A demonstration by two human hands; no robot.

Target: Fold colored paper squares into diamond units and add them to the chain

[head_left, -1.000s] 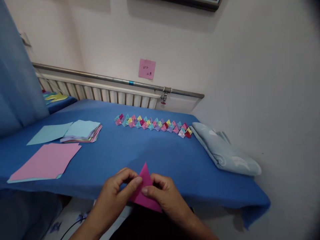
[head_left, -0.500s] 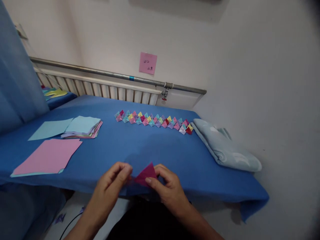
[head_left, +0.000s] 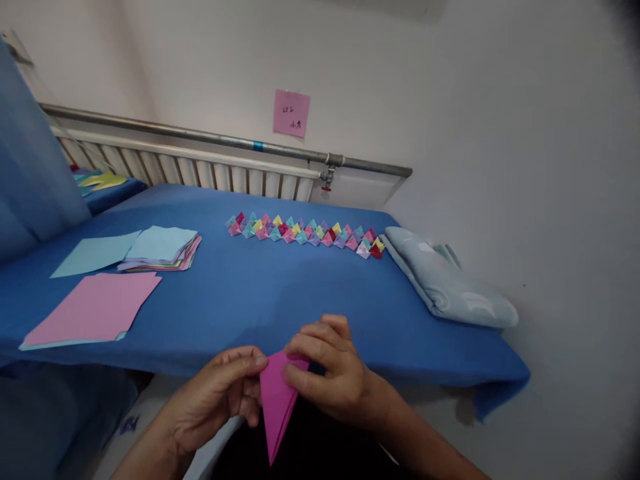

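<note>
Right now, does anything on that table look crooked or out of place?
Nothing much. The paper stack is fanned unevenly, and the blue cloth droops off the right corner. The magenta paper between left hand and right hand looks intact.

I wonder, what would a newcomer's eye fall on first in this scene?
First, the magenta folded paper, pinched between the left hand and right hand just off the near edge of the blue table. Next, the row of colourful folded pieces along its far side.
</note>
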